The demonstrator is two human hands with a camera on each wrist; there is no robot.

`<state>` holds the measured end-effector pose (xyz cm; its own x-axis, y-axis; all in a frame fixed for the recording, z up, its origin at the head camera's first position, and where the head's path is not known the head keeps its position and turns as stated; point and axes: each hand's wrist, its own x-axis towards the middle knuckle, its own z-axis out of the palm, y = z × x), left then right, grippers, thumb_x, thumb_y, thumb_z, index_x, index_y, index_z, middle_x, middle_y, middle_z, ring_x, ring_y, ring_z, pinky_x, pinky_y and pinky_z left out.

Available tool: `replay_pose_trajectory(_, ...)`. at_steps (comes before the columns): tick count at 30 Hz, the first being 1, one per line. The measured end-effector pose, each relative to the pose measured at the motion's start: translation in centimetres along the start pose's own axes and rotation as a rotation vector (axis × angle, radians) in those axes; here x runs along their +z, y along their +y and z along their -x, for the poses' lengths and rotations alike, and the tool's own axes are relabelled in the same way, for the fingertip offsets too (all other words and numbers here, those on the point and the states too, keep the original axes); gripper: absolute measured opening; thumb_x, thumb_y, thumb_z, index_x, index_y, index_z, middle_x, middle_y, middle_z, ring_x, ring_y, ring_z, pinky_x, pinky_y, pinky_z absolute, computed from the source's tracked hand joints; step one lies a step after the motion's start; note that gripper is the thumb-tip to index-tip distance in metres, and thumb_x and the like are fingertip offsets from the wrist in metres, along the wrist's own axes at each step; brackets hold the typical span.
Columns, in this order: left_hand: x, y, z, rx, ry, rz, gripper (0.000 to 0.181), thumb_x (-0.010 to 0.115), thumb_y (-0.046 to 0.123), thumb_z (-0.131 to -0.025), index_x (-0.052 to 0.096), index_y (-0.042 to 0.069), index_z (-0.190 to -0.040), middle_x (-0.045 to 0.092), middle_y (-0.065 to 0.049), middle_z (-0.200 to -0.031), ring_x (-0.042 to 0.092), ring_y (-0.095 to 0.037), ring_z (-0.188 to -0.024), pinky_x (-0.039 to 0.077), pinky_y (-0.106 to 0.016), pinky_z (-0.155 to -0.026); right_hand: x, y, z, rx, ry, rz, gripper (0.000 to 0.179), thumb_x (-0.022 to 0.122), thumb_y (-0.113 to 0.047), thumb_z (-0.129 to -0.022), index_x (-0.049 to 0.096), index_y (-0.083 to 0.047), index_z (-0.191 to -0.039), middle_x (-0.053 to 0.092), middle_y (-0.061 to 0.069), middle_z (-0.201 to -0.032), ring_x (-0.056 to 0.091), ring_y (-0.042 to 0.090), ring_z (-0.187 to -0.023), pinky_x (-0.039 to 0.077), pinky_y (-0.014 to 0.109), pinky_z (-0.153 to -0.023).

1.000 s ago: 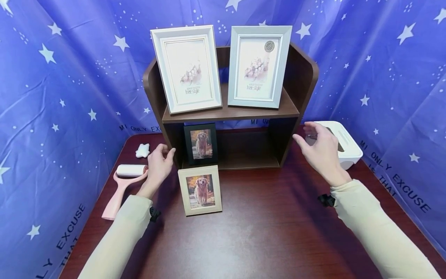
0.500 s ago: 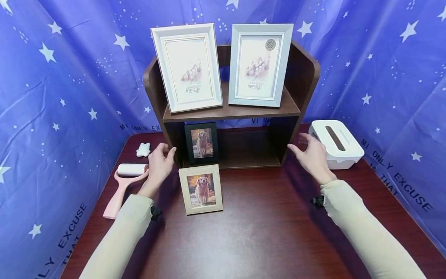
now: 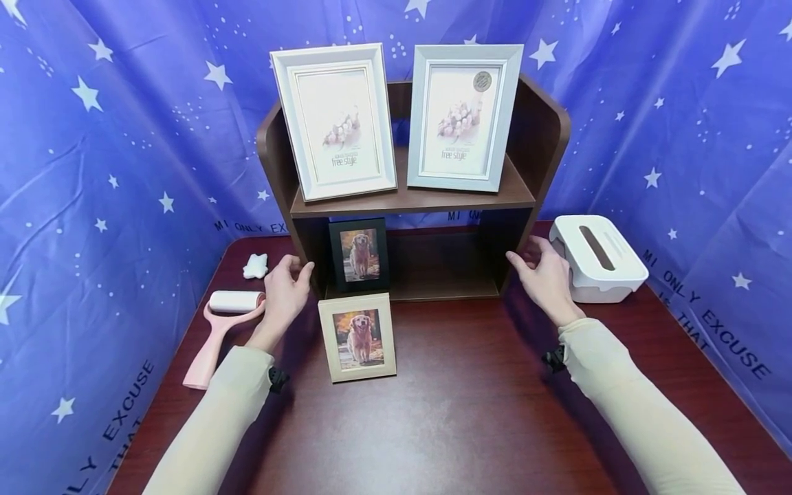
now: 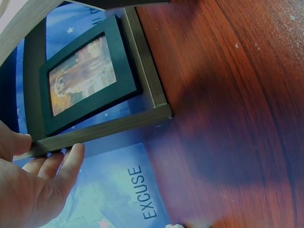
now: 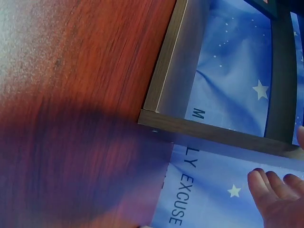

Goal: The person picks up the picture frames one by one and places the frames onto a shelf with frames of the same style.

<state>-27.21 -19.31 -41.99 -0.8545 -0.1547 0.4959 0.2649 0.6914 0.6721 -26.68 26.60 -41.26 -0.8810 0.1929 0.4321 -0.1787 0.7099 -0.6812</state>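
Observation:
A dark brown two-tier desktop shelf (image 3: 411,201) stands at the back of the table. My left hand (image 3: 287,294) holds the front edge of its left side panel, the thumb on the inner side and the fingers outside, as the left wrist view shows (image 4: 38,185). Beside the right side panel is my right hand (image 3: 546,278); in the right wrist view its fingers (image 5: 274,186) are spread outside the panel with a gap. A black photo frame (image 3: 333,256) stands on the lower tier. White (image 3: 388,151) and pale blue (image 3: 418,117) frames stand on the upper tier.
A cream photo frame (image 3: 328,350) stands on the table (image 3: 470,412) before the shelf. Left of it lie a pink-handled lint roller (image 3: 207,354) and a small white star-shaped piece (image 3: 256,266). A white tissue box (image 3: 609,261) sits right, close to my right hand. Starry blue curtains surround the table.
My right hand has moved left and slightly down, away from over the tissue box to the shelf's right side panel. The left hand has stayed at the left panel.

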Motion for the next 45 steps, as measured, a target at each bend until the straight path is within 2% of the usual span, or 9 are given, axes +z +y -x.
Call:
replay_pose_trajectory(8, 0.0, 0.1, -0.1, -0.008, 0.008, 0.02, 0.023, 0.066, 0.022, -0.091, 0.062, 0.0, -0.096, 0.068, -0.015, -0.086, 0.06, -0.028, -0.071, 0.045, -0.04, -0.07, 0.4, -0.2, -0.2, -0.1, 0.063, 0.016, 0.029, 0.064, -0.02, -0.091, 0.061, 0.001, -0.111, 0.068, 0.014, -0.094, 0.063, 0.024, -0.081, 0.043, 0.039, -0.077)
replay_pose_trajectory(15, -0.2, -0.1, 0.0, -0.016, 0.003, 0.012, 0.023, 0.066, 0.022, -0.091, 0.063, 0.0, -0.096, 0.068, -0.015, -0.087, 0.06, -0.028, -0.073, 0.045, -0.04, -0.071, 0.3, -0.8, -0.3, -0.131, 0.066, 0.046, 0.021, 0.065, -0.018, -0.089, 0.063, 0.001, -0.098, 0.067, 0.014, -0.081, 0.059, 0.025, -0.074, 0.04, 0.043, -0.076)
replay_pose_trajectory(20, -0.5, -0.1, 0.3, -0.019, -0.019, 0.012, 0.022, 0.066, 0.021, -0.091, 0.065, 0.0, -0.098, 0.069, -0.014, -0.088, 0.06, -0.028, -0.075, 0.043, -0.039, -0.073, 0.2, -0.8, -0.3, -0.142, 0.055, 0.068, 0.019, 0.065, -0.017, -0.089, 0.061, 0.001, -0.093, 0.066, 0.014, -0.078, 0.058, 0.026, -0.073, 0.041, 0.046, -0.077)
replay_pose_trajectory(26, -1.4, 0.1, 1.3, -0.012, -0.034, 0.007, 0.022, 0.064, 0.024, -0.092, 0.068, 0.004, -0.1, 0.07, -0.009, -0.085, 0.061, -0.022, -0.073, 0.043, -0.034, -0.067, 0.0, -0.8, -0.3, -0.158, 0.054, 0.091, 0.017, 0.066, -0.015, -0.088, 0.058, 0.0, -0.087, 0.062, 0.013, -0.073, 0.056, 0.027, -0.069, 0.04, 0.045, -0.07)
replay_pose_trajectory(31, -2.3, 0.2, 2.5, -0.004, -0.038, 0.05, 0.023, 0.061, 0.027, -0.094, 0.07, 0.006, -0.095, 0.07, -0.006, -0.076, 0.062, -0.016, -0.063, 0.043, -0.023, -0.058, 0.0, -0.9, -0.4, -0.173, 0.045, 0.09, 0.016, 0.066, -0.014, -0.088, 0.057, -0.001, -0.086, 0.061, 0.012, -0.072, 0.055, 0.028, -0.069, 0.04, 0.045, -0.069)
replay_pose_trajectory(35, -2.8, 0.5, 3.6, -0.033, -0.101, 0.109, 0.032, 0.057, 0.033, -0.096, 0.069, 0.003, -0.096, 0.07, -0.01, -0.077, 0.066, -0.019, -0.066, 0.048, -0.018, -0.057, 0.1, -0.8, -0.4, -0.185, 0.048, 0.092, 0.016, 0.067, -0.013, -0.087, 0.058, 0.0, -0.087, 0.061, 0.012, -0.072, 0.054, 0.028, -0.068, 0.041, 0.045, -0.07)
replay_pose_trajectory(40, -3.4, 1.3, 4.7, -0.114, -0.244, 0.267, 0.046, 0.053, 0.039, -0.097, 0.065, -0.005, -0.107, 0.069, -0.017, -0.091, 0.068, -0.03, -0.079, 0.055, -0.029, -0.066, 0.1, -0.8, -0.5, -0.189, 0.05, 0.098, 0.016, 0.067, -0.013, -0.087, 0.057, -0.001, -0.087, 0.059, 0.011, -0.071, 0.053, 0.027, -0.067, 0.04, 0.045, -0.07)
replay_pose_trajectory(42, -3.5, 1.7, 5.2, -0.152, -0.298, 0.326, 0.047, 0.057, 0.039, -0.095, 0.064, -0.005, -0.11, 0.069, -0.017, -0.095, 0.068, -0.031, -0.081, 0.055, -0.033, -0.068, 0.1, -0.8, -0.5, -0.189, 0.05, 0.099, 0.016, 0.067, -0.013, -0.087, 0.057, -0.001, -0.087, 0.059, 0.011, -0.071, 0.053, 0.028, -0.068, 0.04, 0.046, -0.07)
replay_pose_trajectory(45, -3.6, 2.0, 5.8, -0.171, -0.345, 0.323, 0.044, 0.068, 0.038, -0.088, 0.066, 0.0, -0.111, 0.069, -0.013, -0.096, 0.068, -0.026, -0.081, 0.055, -0.033, -0.067, 0.1, -0.8, -0.5, -0.188, 0.046, 0.095, 0.015, 0.067, -0.013, -0.087, 0.057, 0.0, -0.088, 0.061, 0.012, -0.072, 0.054, 0.028, -0.069, 0.041, 0.046, -0.071)
